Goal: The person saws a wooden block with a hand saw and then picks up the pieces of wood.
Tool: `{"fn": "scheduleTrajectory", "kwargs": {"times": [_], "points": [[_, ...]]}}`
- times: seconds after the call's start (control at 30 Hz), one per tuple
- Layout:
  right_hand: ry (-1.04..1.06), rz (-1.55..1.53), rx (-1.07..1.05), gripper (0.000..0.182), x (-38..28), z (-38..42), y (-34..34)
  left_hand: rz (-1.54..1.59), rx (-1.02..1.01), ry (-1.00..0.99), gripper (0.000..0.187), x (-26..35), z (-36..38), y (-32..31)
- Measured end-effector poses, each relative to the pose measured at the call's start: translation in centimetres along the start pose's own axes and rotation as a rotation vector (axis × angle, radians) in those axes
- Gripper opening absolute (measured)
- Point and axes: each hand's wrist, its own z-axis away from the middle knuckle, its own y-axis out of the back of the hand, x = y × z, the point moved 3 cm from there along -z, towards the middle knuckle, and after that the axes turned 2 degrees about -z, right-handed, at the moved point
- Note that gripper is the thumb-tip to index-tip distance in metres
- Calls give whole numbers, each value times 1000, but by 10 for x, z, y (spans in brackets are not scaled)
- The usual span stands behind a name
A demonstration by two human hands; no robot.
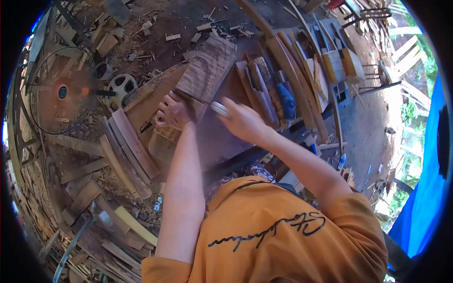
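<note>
A thick, rough wooden block [207,66] with dark grain lies slanted on the workbench in front of me. My left hand [175,113] presses on its near part, fingers curled over the wood and thumb by a thin dark line across it. My right hand [241,120], slightly blurred, is closed around the pale handle [220,109] of what looks like a handsaw. Its narrow blade lines up with that dark line, close to my left thumb. The near end of the block is partly hidden behind my left hand and forearm.
Curved wooden strips [130,146] stand left of the bench. Several planks and a blue object [286,100] lie to the right. A round wire-guarded fan [62,92] and a spoked wheel [122,88] are at left. Wood scraps [205,27] litter the floor.
</note>
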Motion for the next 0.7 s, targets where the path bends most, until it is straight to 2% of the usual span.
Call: {"fn": "scheduleTrajectory", "kwargs": {"times": [0.1, 0.13, 0.33, 0.43, 0.53, 0.57, 0.63, 0.7], "points": [[19, 57, 2, 23, -21, -71, -48, 24, 7, 28, 39, 5, -5, 5], [18, 47, 10, 23, -22, -62, -44, 41, -35, 37, 39, 4, -4, 5], [-41, 39, 1, 24, 5, 72, 30, 42, -4, 3, 39, 3, -2, 5], [2, 17, 12, 24, 10, 33, 9, 40, -91, -1, 43, 2, -4, 5], [42, -16, 45, 24, -12, -67, -52, 14, -93, 30, 40, 5, -3, 10], [44, -9, 31, 24, -18, -85, -61, 19, -62, 20, 40, 2, -9, -3], [80, -73, 86, 24, -15, -76, -65, -32, 143, -145, 39, -12, -7, -42], [102, -104, 129, 25, -17, -61, -50, -16, 182, -162, 39, -7, -5, -31]]}}
